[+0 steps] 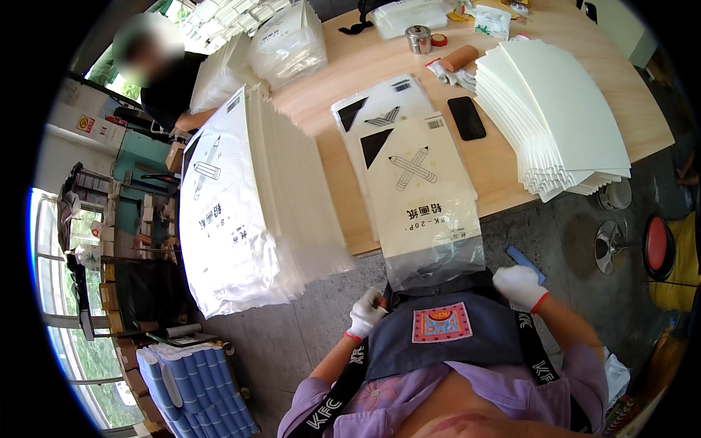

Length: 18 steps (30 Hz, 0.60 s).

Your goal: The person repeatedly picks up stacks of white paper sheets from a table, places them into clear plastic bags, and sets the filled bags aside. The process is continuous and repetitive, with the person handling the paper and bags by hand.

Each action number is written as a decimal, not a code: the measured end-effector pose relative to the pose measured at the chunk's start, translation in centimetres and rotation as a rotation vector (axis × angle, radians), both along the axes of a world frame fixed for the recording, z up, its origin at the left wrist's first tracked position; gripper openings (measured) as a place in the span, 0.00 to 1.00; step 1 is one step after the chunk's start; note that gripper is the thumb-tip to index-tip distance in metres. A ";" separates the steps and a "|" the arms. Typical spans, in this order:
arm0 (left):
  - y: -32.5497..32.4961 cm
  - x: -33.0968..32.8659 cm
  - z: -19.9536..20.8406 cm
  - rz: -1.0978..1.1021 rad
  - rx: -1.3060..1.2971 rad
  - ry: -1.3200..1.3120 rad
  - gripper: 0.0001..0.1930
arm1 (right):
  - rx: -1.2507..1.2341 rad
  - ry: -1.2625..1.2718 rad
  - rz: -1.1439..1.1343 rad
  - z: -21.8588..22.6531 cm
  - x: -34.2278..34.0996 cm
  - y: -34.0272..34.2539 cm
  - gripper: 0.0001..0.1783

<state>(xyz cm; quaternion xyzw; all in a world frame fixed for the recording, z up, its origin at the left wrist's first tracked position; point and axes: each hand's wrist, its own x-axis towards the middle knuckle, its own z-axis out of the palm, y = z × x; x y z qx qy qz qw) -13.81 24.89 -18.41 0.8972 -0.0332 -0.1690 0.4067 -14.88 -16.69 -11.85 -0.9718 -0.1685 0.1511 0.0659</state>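
Note:
Both my hands wear white gloves and hang beside the dark apron (398, 350) at my waist. My left hand (367, 312) is curled closed at the apron's left side; whatever it may hold is hidden. On the other side my right hand (520, 287) is a closed fist, its contents also out of sight. Between and beyond them, a clear plastic bag of cream drawing paper (420, 193) lies on a similar pack (347, 117), its loose plastic end hanging over the table's near edge. Neither hand touches the packs.
A tall stack of bagged paper (226, 212) stands at the left of the wooden table (642, 109). White sheets (562, 102) are fanned at the right, beside a black phone (466, 118). Farther back are a metal tin (418, 40) and a glove (451, 75). Another person (171, 95) is at far left.

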 end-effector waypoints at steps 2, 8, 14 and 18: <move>-0.4 1.8 -3.3 0.291 -0.350 0.057 0.12 | 0.196 -0.121 -0.178 -2.2 1.8 -1.8 0.11; -8.0 10.2 1.2 0.409 -0.303 0.025 0.24 | 1.210 0.506 -0.809 -5.5 8.8 1.3 0.21; -6.8 7.1 23.5 0.180 0.087 -0.678 0.18 | 1.694 0.998 -0.491 -1.8 10.3 10.0 0.20; 0.5 5.2 30.4 0.844 -0.452 -0.823 0.19 | 1.493 0.649 0.003 8.2 16.9 16.8 0.19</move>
